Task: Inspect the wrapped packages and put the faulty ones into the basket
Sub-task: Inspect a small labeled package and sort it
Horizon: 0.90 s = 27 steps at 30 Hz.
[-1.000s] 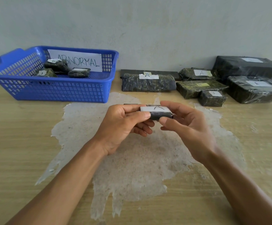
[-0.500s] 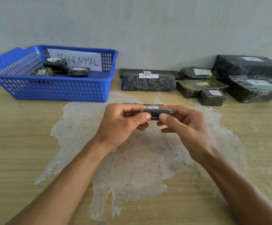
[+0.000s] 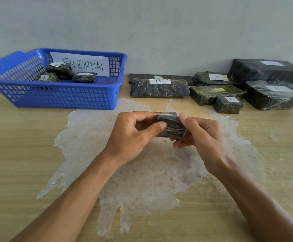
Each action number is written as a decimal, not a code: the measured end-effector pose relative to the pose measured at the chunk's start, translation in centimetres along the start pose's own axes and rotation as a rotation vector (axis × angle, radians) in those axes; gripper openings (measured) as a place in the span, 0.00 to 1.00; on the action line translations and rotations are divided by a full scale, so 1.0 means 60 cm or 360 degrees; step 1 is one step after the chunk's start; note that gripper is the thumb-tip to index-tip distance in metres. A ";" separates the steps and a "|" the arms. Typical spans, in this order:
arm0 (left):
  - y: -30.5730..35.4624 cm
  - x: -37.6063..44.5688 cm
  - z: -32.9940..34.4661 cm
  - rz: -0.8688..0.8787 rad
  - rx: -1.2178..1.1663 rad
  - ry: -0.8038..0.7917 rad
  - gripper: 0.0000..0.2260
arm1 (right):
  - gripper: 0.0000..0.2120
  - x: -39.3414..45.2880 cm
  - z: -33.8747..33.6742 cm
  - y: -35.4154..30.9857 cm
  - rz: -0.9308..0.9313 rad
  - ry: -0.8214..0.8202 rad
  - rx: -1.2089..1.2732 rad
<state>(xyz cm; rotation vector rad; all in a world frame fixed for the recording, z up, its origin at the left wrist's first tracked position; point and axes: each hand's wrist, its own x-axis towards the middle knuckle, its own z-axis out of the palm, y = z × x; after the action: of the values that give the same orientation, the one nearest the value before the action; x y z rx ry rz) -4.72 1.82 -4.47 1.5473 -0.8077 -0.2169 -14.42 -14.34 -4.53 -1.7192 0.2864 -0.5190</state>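
I am looking down over a wooden counter [image 3: 20,154] whose surface has a large pale, worn patch [image 3: 142,172] in the middle. Both of my hands meet above that patch and share one small package [image 3: 172,127] wrapped in dark film. My left hand [image 3: 133,135] pinches its left end between thumb and fingers. My right hand [image 3: 201,137] pinches the right end, thumb on top and fingers curled below. The package is held clear of the counter, and the face turned towards me shows only dark wrap, no label.

Just behind my hands, a flat dark package [image 3: 166,113] lies on the counter, mostly hidden.

At the back left, against the wall, sits a blue plastic basket [image 3: 58,96] with a paper sign [image 3: 82,65] reading ABNORMAL. Three small wrapped packages [image 3: 62,70] lie inside it.

At the back right, well apart from my hands, more wrapped packages stand in a group [image 3: 159,88]. One long roll has a white label, with a flat dark slab behind it marked B. Further right are packages marked A and B, and two large black ones [image 3: 268,69] nearest the wall and edge.
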 end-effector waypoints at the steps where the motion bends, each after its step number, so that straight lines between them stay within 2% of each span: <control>1: 0.000 0.000 -0.001 -0.0005 -0.0006 0.0011 0.06 | 0.13 -0.001 0.001 0.000 -0.0024 -0.0031 -0.0006; 4: 0.001 0.000 -0.003 -0.0017 -0.0010 0.0041 0.05 | 0.06 -0.002 0.003 -0.001 -0.0108 -0.0081 -0.0005; 16: 0.002 -0.004 0.003 -0.0093 0.0081 0.0037 0.03 | 0.08 -0.003 0.004 -0.006 -0.0149 -0.0094 0.0075; 21: -0.001 -0.003 0.002 -0.0101 0.0051 0.0109 0.06 | 0.10 -0.006 0.007 -0.007 -0.0166 -0.0111 0.0012; 27: -0.002 -0.001 0.003 -0.0089 0.0071 0.0125 0.03 | 0.10 -0.010 0.009 -0.010 -0.0130 -0.0162 0.0088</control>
<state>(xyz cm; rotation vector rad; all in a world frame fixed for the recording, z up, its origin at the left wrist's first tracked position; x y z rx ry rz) -4.82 1.71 -4.63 1.6118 -0.7126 -0.1791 -14.72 -13.47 -4.10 -1.7026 0.1283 -0.4930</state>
